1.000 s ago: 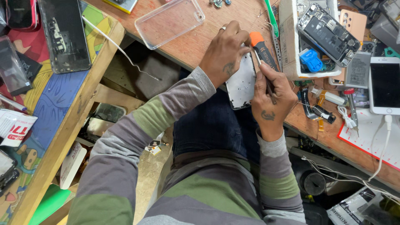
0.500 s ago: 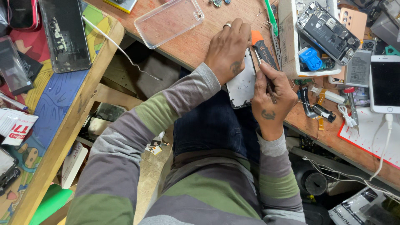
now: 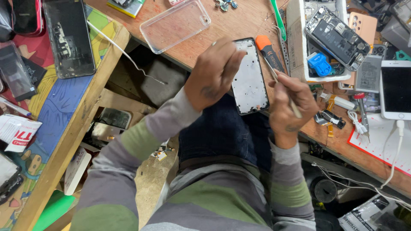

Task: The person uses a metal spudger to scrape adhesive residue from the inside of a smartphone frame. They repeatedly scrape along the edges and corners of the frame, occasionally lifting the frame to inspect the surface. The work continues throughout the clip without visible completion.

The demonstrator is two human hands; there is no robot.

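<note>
The wooden workbench point(image 3: 239, 21) fills the upper part of the view from eleven o'clock round to four o'clock, its edge running down toward the right, and a second wooden counter point(image 3: 64, 141) with a colourful printed top takes up the nine o'clock side. On that counter, at ten o'clock, a dark phone back panel point(image 3: 68, 38) lies flat. On the workbench at twelve o'clock sits a clear phone case point(image 3: 175, 25), well apart from the hands; at one to two o'clock a white tray point(image 3: 295, 38) holds an opened phone with exposed internals point(image 3: 338, 36) and a small blue part point(image 3: 319, 64). At three o'clock a white smartphone point(image 3: 396, 87) lies face up with a white cable point(image 3: 398, 141) plugged in below it, beside a red-edged mat point(image 3: 376, 145). Near the centre, the person's left hand point(image 3: 212, 75) grips the left edge of a phone frame point(image 3: 249, 77), an empty pale housing with a dark rim, held tilted at the bench's edge above the lap; the fingers are curled around it. The right hand point(image 3: 291, 105), just at the frame's right side, is pinched closed on a thin metal tool point(image 3: 284, 92) whose tip points up toward the frame's right edge. An orange-capped screwdriver point(image 3: 269, 51) lies on the bench touching or just beside the frame's upper right corner.
</note>
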